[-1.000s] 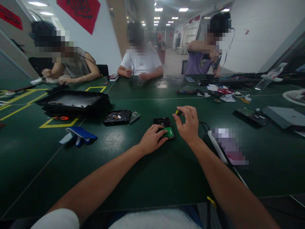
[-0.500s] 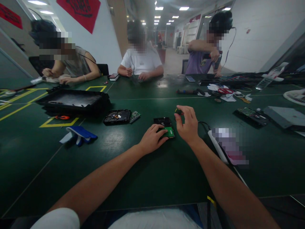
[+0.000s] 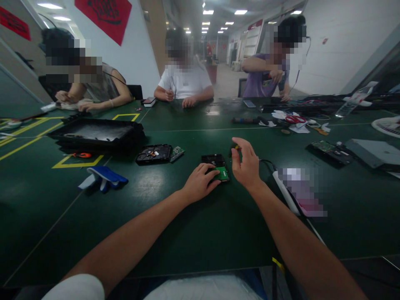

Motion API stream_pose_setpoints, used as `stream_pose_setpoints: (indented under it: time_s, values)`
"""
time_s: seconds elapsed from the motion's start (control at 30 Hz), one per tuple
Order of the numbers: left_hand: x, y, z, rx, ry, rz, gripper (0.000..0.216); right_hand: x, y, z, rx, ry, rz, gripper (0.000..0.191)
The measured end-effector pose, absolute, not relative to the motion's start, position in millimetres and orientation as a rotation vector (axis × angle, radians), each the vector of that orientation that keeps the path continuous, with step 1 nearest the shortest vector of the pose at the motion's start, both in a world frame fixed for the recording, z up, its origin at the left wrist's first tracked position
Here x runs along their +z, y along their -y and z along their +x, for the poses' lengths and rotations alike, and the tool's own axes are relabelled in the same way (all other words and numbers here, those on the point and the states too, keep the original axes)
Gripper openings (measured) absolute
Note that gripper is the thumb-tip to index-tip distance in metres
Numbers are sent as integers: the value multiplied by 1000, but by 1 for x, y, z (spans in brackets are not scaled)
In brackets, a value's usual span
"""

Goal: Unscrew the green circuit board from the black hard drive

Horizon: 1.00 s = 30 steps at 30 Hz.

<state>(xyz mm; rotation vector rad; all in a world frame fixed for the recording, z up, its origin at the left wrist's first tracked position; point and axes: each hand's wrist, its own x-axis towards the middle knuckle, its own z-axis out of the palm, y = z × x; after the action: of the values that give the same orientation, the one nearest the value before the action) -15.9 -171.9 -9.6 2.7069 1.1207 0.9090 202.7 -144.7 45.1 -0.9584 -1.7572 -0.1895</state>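
A hard drive [image 3: 213, 159] with a green circuit board [image 3: 223, 172] lies on the table in front of me. My left hand [image 3: 201, 181] grips its near end, fingers over the board and thumb along the near edge. To the right of the drive, my right hand [image 3: 245, 162] is raised just above the table, thumb and fingers pinched around a small black-and-yellow object [image 3: 236, 147]. The fingers hide most of that object, so its kind is unclear. Left of the drive sit another opened black drive [image 3: 153, 153] and a loose circuit board [image 3: 177, 153].
A black tray [image 3: 96, 131], an orange-handled tool [image 3: 81, 155] and a blue-and-white glove [image 3: 106, 177] lie to the left. On the right are a white device [image 3: 286, 191] with a cable, another drive [image 3: 329, 153] and a grey metal box [image 3: 375, 154]. Three people sit across the table.
My right hand has shifted and turned slightly, so the black-and-yellow object shows less. My left hand stays on the hard drive. The person at the far right has lowered a hand a little.
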Motion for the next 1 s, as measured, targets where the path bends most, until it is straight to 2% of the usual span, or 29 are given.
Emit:
stream_pose_setpoints:
  time_s: [0.23,0.43,0.63,0.9,1.0]
  values:
    - [-11,171,-16,908,-1122,2713,38,40,142,203,-160,1757,-966,42]
    - [-11,170,-16,911,-1116,2722,37,43,143,204,-191,1725,-964,32]
    - [-10,171,-16,911,-1109,2717,37,45,145,201,-177,1758,-948,37]
    - [-11,171,-17,914,-1114,2723,38,47,146,203,-191,1720,-963,29]
    - [-10,171,-17,906,-1116,2726,38,47,146,202,-189,1754,-928,32]
